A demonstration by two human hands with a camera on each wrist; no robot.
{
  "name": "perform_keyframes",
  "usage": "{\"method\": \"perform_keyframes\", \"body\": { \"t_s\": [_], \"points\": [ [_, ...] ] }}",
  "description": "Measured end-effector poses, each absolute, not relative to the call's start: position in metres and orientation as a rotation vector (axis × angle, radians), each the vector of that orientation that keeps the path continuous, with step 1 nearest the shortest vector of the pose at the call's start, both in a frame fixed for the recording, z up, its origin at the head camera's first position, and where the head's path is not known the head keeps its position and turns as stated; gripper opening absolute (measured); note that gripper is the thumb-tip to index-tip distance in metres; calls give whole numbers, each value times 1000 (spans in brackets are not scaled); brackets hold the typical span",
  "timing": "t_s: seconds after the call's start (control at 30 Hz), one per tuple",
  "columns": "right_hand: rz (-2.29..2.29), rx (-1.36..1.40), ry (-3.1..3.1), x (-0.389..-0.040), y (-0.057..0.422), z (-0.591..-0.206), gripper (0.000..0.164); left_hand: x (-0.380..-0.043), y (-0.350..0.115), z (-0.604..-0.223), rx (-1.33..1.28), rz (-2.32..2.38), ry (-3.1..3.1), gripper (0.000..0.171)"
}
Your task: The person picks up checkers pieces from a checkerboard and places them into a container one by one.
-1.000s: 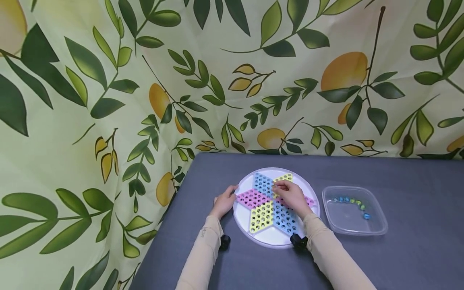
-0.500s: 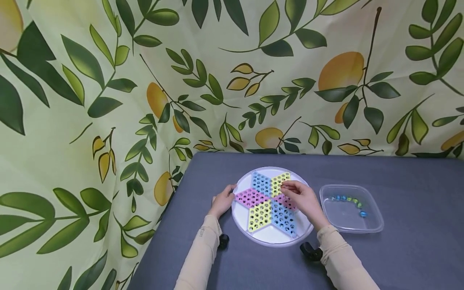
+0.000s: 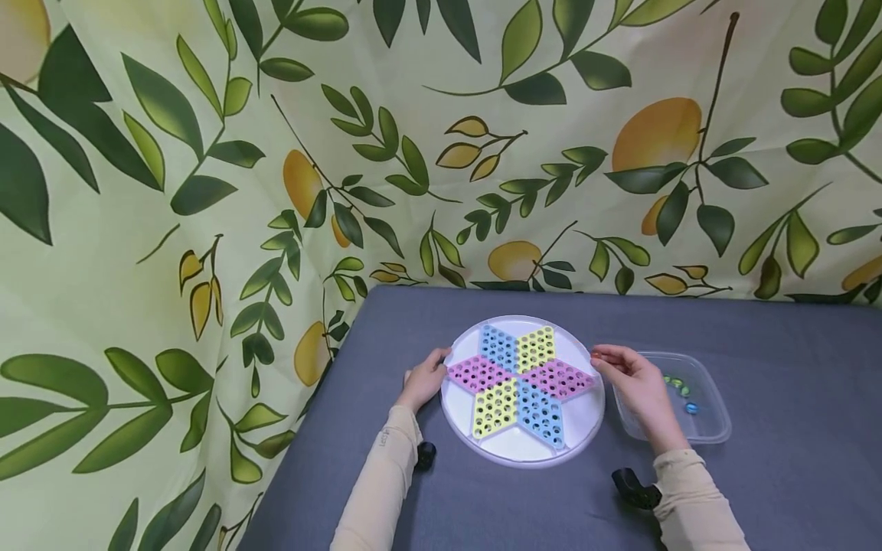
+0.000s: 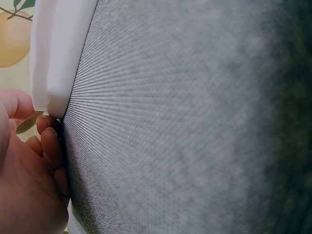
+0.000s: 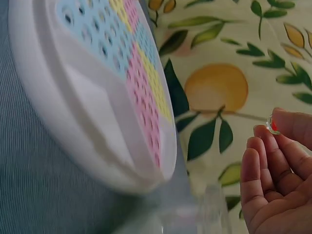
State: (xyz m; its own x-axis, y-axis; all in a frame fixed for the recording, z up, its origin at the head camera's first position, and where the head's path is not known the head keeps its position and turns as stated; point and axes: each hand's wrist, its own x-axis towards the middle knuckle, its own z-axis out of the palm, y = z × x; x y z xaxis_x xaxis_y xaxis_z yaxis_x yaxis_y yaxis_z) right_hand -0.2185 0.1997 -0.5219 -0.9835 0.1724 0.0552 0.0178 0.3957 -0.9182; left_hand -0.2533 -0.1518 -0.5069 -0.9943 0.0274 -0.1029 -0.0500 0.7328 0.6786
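Observation:
A round white Chinese checkers board [image 3: 580,422] with a star of blue, yellow and pink hole fields lies flat on the table. My left hand [image 3: 422,384] grips the board's left rim; in the left wrist view the thumb touches one side of the white rim [image 4: 61,63] and the curled fingers are at its underside. To the right of the board, my right hand [image 3: 641,392] is raised, pinching a clear marble [image 5: 274,126] with red inside between thumb and forefinger. That hand overlaps the left part of a clear plastic container [image 3: 725,413] in the head view.
Inside the container are a blue marble [image 3: 691,409] and several green ones [image 3: 677,383]; my right hand hides part of it. A grey cloth [image 3: 537,505] covers the table. Behind it hangs a leaf-and-fruit patterned curtain [image 3: 386,69].
My right hand has moved right, from over the yellow and pink fields to past the board's right edge, in front of the container. The left hand stays at the rim.

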Motion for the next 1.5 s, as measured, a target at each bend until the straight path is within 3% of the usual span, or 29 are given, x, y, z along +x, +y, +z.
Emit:
{"method": "perform_keyframes", "body": {
  "t_s": [0.23, 0.5, 1.0, 1.5],
  "points": [
    [1646, -279, -2524, -202, 219, -505, 53, -253, -149, -504, -32, 1117, 2816, 39],
    [1672, -207, -2593, -184, 227, -471, 49, -251, -147, -501, -36, 1125, 2803, 38],
    [1483, -178, -2773, -187, 238, -480, 39, -250, -146, -504, -79, 1153, 2762, 38],
    [1514, -223, -2725, -183, 249, -473, 50, -252, -149, -512, -3, 1160, 2795, 42]
  ]
}}
